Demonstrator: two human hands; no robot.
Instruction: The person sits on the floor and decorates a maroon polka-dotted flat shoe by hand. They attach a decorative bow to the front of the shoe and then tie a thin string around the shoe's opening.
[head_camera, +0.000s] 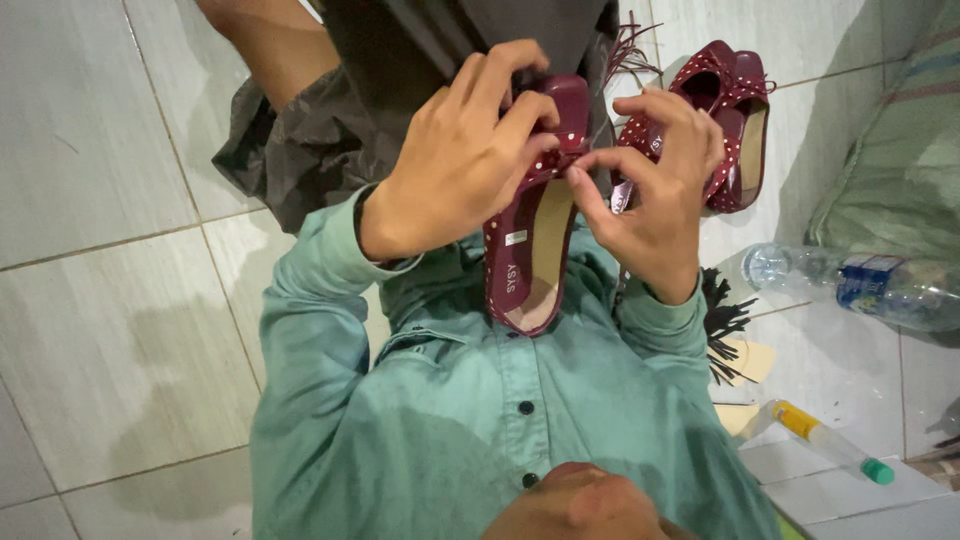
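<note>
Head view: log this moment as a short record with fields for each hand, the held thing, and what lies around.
left hand: left hand grips the toe end of the dark red dotted shoe
right hand: right hand pinches the shoe's front edge
shoe pose: sole side away, insole facing the camera
floor, right: more matching shoes, a plastic bottle, a glue tube
clothing: green shirt

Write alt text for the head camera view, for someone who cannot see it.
Seen from above, a person in a green button-up shirt holds a dark red, white-dotted flat shoe in both hands, the left hand gripping its front and the right hand pinching near the bow. More matching shoes, a plastic water bottle and a small tube lie on the pale tiled floor.
</note>
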